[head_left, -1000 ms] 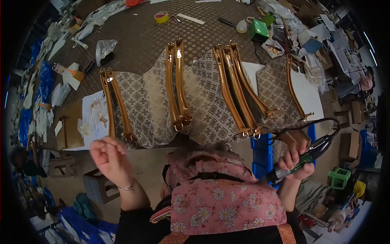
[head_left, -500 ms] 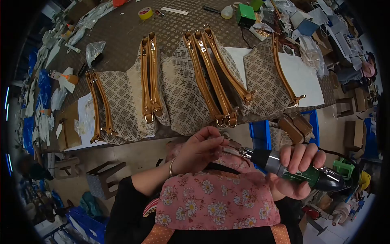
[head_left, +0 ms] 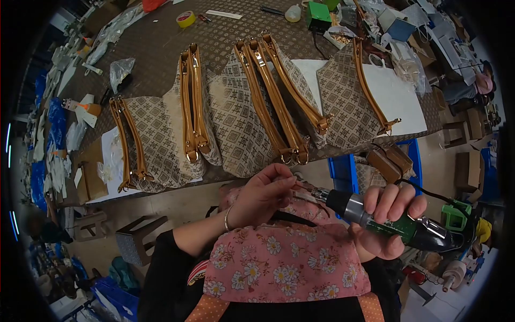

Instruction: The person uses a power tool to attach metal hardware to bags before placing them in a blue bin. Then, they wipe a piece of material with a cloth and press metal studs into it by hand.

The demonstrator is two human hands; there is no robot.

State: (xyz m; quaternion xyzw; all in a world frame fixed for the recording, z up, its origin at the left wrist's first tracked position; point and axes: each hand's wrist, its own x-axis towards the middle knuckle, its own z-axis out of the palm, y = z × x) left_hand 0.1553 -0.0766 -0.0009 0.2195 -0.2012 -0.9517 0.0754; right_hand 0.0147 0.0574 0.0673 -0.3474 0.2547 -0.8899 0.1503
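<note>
My right hand (head_left: 394, 217) is wrapped round a green and black power drill (head_left: 351, 206), whose chuck points left. My left hand (head_left: 265, 196) is closed in a pinch just beyond the drill's tip, in front of the pink flowered apron (head_left: 284, 263). What lies between its fingertips is too small to make out. Beyond my hands, several patterned fabric bag pieces (head_left: 236, 129) with brown zippered edges and gold rings lie in a row along the table's near edge.
On the patterned table (head_left: 155, 64) are yellow tape (head_left: 185, 19), a green box (head_left: 318, 16) and plastic bags. A blue crate (head_left: 343, 174) stands below its edge at right, a stool (head_left: 138, 239) at left. Another person (head_left: 472, 86) is at far right.
The drill and my right hand have shifted slightly left, and the drill's tip points a little more upward. The table and bag pieces sit slightly further left in view.
</note>
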